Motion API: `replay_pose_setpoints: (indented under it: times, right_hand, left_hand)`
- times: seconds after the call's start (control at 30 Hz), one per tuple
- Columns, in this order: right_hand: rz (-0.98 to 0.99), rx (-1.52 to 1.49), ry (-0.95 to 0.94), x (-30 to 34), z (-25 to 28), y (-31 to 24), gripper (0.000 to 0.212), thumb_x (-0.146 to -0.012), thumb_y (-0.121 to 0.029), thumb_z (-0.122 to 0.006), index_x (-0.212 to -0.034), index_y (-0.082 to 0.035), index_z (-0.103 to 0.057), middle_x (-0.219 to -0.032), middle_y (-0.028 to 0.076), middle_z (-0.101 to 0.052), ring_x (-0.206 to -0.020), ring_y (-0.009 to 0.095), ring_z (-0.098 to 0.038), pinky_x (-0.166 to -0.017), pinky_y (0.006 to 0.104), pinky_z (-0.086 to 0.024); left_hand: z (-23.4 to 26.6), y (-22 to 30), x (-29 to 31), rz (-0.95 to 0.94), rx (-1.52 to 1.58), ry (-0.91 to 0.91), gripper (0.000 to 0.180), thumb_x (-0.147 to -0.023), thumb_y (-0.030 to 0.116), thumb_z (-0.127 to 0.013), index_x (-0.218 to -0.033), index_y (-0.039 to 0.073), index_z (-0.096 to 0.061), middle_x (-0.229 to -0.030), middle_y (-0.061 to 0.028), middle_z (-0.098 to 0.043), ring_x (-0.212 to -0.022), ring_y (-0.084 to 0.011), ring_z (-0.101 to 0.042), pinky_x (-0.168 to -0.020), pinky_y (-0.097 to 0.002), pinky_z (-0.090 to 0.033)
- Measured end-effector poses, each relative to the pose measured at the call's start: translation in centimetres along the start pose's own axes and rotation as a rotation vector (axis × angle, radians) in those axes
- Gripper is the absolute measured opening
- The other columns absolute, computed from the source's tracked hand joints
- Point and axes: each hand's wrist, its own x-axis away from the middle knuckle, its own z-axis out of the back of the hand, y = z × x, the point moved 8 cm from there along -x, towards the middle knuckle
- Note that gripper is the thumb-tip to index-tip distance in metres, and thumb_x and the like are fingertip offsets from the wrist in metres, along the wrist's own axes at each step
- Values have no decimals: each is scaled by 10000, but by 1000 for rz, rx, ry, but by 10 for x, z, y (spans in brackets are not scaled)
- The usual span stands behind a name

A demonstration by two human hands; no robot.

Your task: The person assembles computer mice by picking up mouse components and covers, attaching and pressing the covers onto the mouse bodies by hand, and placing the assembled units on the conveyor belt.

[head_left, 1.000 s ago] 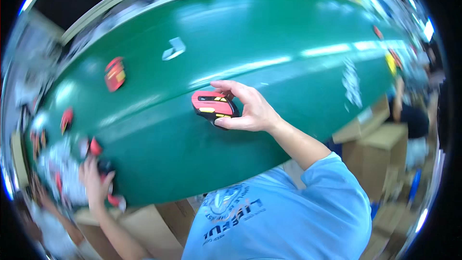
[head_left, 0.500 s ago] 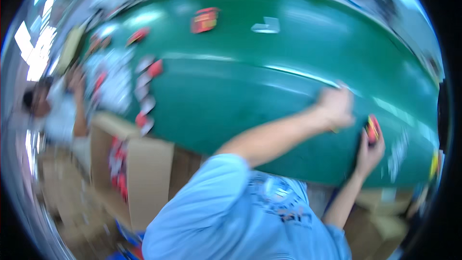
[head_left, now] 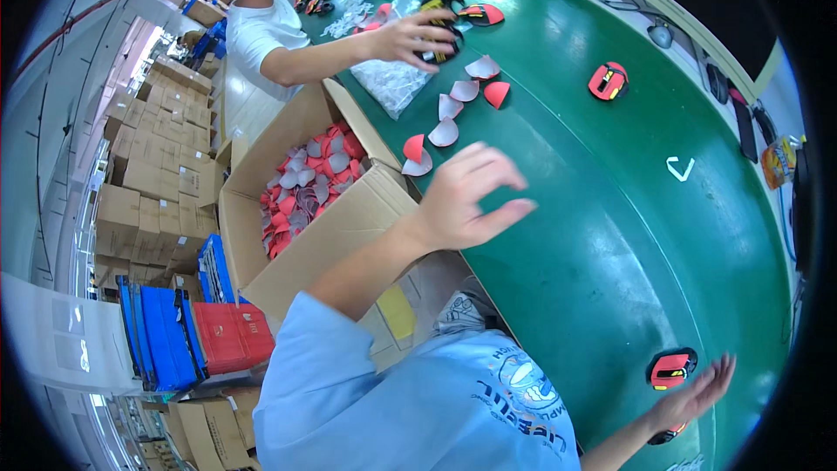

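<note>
Though curved, sharp-cornered red shells (head_left: 414, 148)

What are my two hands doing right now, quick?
Left hand: open, thumb apart from curved fingers, nothing visible in its grasp.
Right hand: open, fingers extended, holding nothing visible, beside a red-and-black piece.

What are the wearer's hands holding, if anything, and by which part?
Nothing: the left hand is open and empty; the right hand is open beside a red and black device.
</note>
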Motion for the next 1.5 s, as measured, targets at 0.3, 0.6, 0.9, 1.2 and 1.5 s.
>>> replay_pose_setpoints:
  times: [0.3,0.6,0.9,1.2,1.5]
  right_hand:
    - [230,-494,-818,6,-312,-175,494,-996,-189,-696,-1460,-51,-602,-1393,130,-659,-1209,231,-637,-1039,385,-504]
    - [308,-361,-923,61,-495,-221,504,-999,-337,-698,-1422,-78,-611,-1313,212,-678,-1176,375,-674,-988,478,-544]
    - [271,-316,-882,61,-507,-223,217,-933,-182,-669,-1070,-52,-776,-955,199,-774,-892,378,-759,-831,482,-591]
    - [209,-347,-595,-13,-350,-162,204,-945,-162,-734,-1094,-32,-786,-959,166,-792,-838,258,-779,-770,375,-612]
    - [-216,-163,-823,71,-134,-50,463,-758,-262,-975,-1093,-45,-739,-854,45,-706,-659,70,-640,-599,248,-536]
  left_hand:
    - [8,-65,105,411,-133,208,317,-863,212,-849,-1059,5,-709,-1069,-162,-684,-1025,-333,-649,-925,-432,-510]
    - [-29,-124,78,569,-426,215,545,-824,277,-885,-1263,34,-672,-1212,-181,-575,-1086,-360,-588,-935,-463,-496]
    - [-16,-137,66,410,-534,270,194,-817,113,-851,-966,43,-750,-1099,-147,-641,-985,-330,-625,-856,-441,-514]
    - [-18,-78,46,206,-208,323,219,-1005,114,-702,-1189,6,-654,-1248,-148,-655,-1116,-278,-629,-1022,-397,-469]
    - [-189,-73,18,685,1104,-96,220,-1037,121,-714,-1204,1,-636,-1124,-65,-703,-1019,-130,-670,-919,-303,-549]
